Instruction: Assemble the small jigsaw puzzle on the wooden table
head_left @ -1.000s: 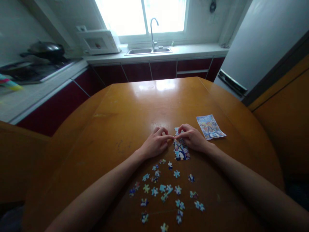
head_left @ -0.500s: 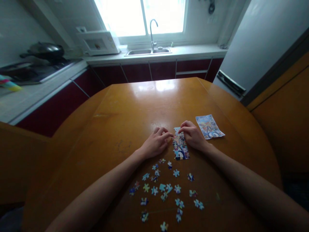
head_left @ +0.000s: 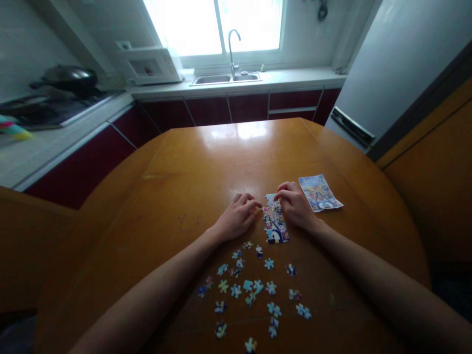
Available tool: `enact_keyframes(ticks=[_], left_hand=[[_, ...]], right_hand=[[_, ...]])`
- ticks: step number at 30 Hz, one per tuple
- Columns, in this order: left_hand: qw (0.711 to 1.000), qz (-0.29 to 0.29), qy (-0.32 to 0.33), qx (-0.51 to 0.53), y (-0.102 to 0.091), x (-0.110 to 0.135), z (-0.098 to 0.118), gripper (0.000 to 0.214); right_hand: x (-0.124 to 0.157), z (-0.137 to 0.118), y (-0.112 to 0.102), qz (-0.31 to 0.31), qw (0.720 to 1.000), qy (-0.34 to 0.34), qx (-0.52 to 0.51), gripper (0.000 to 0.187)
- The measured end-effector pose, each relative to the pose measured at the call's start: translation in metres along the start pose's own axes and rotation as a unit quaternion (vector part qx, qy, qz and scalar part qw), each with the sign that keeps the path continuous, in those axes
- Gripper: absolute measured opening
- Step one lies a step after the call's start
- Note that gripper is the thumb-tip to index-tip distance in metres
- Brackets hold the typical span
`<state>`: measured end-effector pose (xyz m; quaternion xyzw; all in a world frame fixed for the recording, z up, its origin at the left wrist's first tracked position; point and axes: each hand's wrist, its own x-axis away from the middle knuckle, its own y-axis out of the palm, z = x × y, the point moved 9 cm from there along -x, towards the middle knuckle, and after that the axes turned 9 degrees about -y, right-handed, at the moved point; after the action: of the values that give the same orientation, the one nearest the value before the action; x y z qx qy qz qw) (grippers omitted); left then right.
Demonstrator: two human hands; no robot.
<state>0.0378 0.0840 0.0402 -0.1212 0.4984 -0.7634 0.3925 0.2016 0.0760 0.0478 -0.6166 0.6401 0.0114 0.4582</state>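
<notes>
Partly built puzzle (head_left: 273, 223) is lying on the brown table (head_left: 165, 191), between the two hands, its long sides running away from the wearer. Left hand (head_left: 237, 216) is resting just beside the puzzle's left edge, its index finger pointing at that edge; whether the fingertip is touching, I cannot tell, nor whether finger and thumb are standing apart or together. Right hand (head_left: 296, 206) is covering part of the puzzle's right edge near the far end, index finger bending over it; whether its fingertips are pinching anything, I cannot tell. Loose pieces (head_left: 248, 285) are lying scattered nearer the wearer. Printed sheet (head_left: 320, 194) is lying right of the right hand, showing pale title lettering along its far end, too small for reading.
</notes>
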Motion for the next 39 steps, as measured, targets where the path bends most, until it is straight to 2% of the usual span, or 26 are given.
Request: enact_keyframes(ticks=[3,8,15,21,28,31,35,39], left_hand=[[1.000,0.001,0.002,0.000,0.000,0.000,-0.001,0.028],[1.000,-0.001,0.002,-0.001,-0.001,0.000,0.000,0.029],[1.000,0.001,-0.004,0.009,-0.001,-0.001,-0.002,0.020],[1.000,-0.018,0.022,-0.010,0.001,0.001,0.004,0.030],[0.998,-0.038,0.025,-0.039,0.006,0.002,0.005,0.036],[0.999,-0.038,0.021,-0.031,0.006,0.002,0.005,0.040],[1.000,-0.006,0.002,0.006,0.000,0.000,0.001,0.040],[0.999,0.019,-0.015,0.030,-0.004,-0.001,-0.004,0.040]], right_hand=[[0.000,0.003,-0.003,0.016,1.000,0.013,-0.001,0.031],[0.000,-0.001,0.004,-0.022,1.000,0.002,-0.001,0.034],[0.001,-0.005,0.012,-0.057,0.998,-0.030,0.016,0.036],[0.002,-0.014,0.020,-0.111,0.991,-0.067,0.024,0.032],[0.002,-0.014,0.025,-0.127,0.989,-0.070,0.037,0.029],[0.001,-0.014,0.020,-0.103,0.992,-0.069,0.017,0.031],[0.000,-0.004,0.006,-0.024,0.999,-0.027,0.004,0.035],[-0.002,-0.001,0.004,-0.020,1.000,-0.018,0.008,0.032]])
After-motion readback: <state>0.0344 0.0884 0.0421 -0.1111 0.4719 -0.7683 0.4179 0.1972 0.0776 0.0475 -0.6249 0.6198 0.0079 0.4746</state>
